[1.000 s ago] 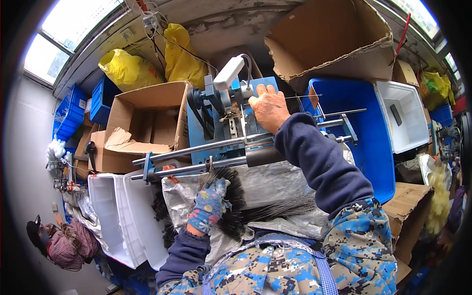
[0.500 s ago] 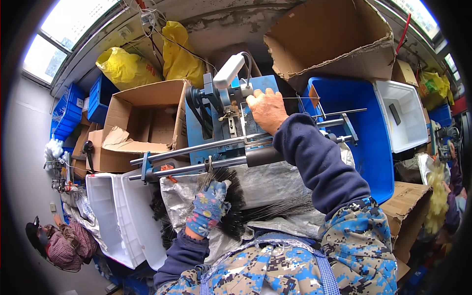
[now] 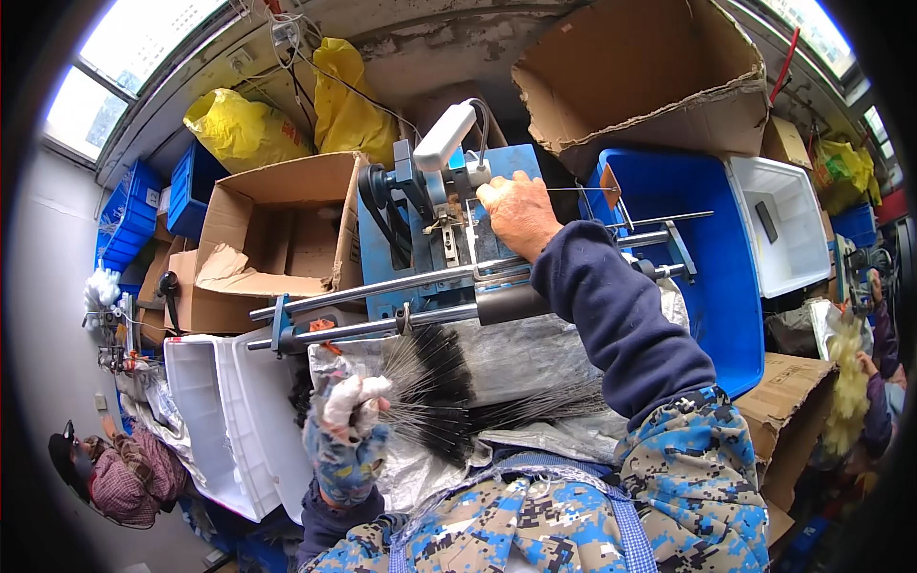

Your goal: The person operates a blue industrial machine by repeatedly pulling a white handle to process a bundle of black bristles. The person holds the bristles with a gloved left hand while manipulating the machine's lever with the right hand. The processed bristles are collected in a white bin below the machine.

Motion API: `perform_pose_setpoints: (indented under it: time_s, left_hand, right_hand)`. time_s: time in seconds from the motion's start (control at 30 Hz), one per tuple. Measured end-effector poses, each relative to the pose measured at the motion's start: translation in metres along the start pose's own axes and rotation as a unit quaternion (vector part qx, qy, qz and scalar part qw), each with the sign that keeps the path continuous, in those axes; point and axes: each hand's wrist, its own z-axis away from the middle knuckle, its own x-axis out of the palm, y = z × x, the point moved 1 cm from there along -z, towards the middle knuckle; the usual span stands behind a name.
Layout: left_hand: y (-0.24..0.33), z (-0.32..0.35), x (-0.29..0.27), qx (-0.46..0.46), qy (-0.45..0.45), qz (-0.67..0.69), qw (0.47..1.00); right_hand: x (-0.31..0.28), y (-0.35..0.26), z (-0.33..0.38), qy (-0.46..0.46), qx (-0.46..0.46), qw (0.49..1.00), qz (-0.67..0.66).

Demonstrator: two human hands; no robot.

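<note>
I am pressing my right hand (image 3: 519, 212), fingers curled, on the blue bench machine (image 3: 430, 239), feeding a thin wire (image 3: 573, 189). My gloved left hand (image 3: 346, 420) is gripping a bundle of black wire brushes (image 3: 430, 387) below the rails; most are waiting unprocessed.

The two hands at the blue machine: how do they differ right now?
The left hand is low and gloved, gripping a fan of thin wires; the right hand is bare, stretched up onto the blue machine. The left is closed around its load; the right lies on the machine's face. Both arms wear dark sleeves.
</note>
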Motion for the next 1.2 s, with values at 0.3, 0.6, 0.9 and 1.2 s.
perform_pose_setpoints:
  time_s: [0.3, 0.6, 0.9, 1.2]
  left_hand:
    - [0.006, -0.005, 0.006, -0.05, 0.065, 0.213, 0.974]
    - [0.003, -0.002, 0.016, -0.085, 0.034, 0.238, 0.967]
    - [0.008, 0.002, 0.03, -0.145, 0.031, 0.242, 0.959]
    - [0.001, 0.001, 0.025, -0.207, 0.045, 0.267, 0.94]
  right_hand:
    - [0.003, 0.0, 0.0, -0.005, 0.01, 1.0, 0.013]
    - [0.0, 0.002, 0.0, 0.003, -0.01, 1.0, -0.017]
    - [0.006, 0.007, -0.006, -0.016, 0.04, 0.999, -0.017]
    - [-0.026, 0.005, 0.041, -0.058, 0.08, 0.995, -0.017]
